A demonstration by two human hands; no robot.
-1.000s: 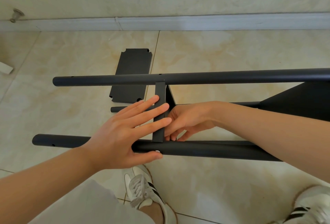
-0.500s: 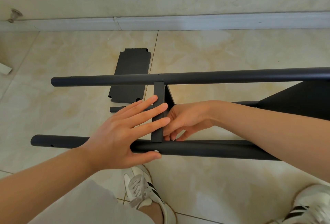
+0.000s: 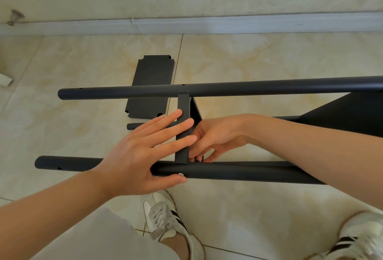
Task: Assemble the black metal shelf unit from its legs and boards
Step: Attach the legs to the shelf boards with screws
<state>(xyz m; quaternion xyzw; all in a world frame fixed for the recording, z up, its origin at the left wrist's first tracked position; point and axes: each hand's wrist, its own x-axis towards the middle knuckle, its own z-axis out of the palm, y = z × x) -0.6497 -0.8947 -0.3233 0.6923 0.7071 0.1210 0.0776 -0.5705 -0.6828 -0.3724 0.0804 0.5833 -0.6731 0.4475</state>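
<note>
The black shelf frame lies on its side over the tiled floor. Its upper leg [image 3: 269, 87] and near leg [image 3: 248, 173] run left to right, and a third leg [image 3: 132, 126] shows lower down. A shelf board [image 3: 183, 110] stands edge-on between the upper and near legs. My left hand [image 3: 143, 152] lies flat, its straight fingers pressing the board's edge and its thumb on a silver screw head [image 3: 181, 174] in the near leg. My right hand [image 3: 211, 137] reaches behind the board, fingers curled and pinching a small metal fastener [image 3: 199, 160] at the joint. Another board [image 3: 350, 112] sits fitted at right.
A loose black board [image 3: 152, 85] with notched corners lies flat on the floor behind the frame. A white baseboard [image 3: 207, 24] and wall close off the far side. My two white sneakers, the left one [image 3: 165, 218] and the right one [image 3: 360, 237], stand under the near leg.
The frame and both hands have kept almost the same pose; only a slight shift of the view is visible.
</note>
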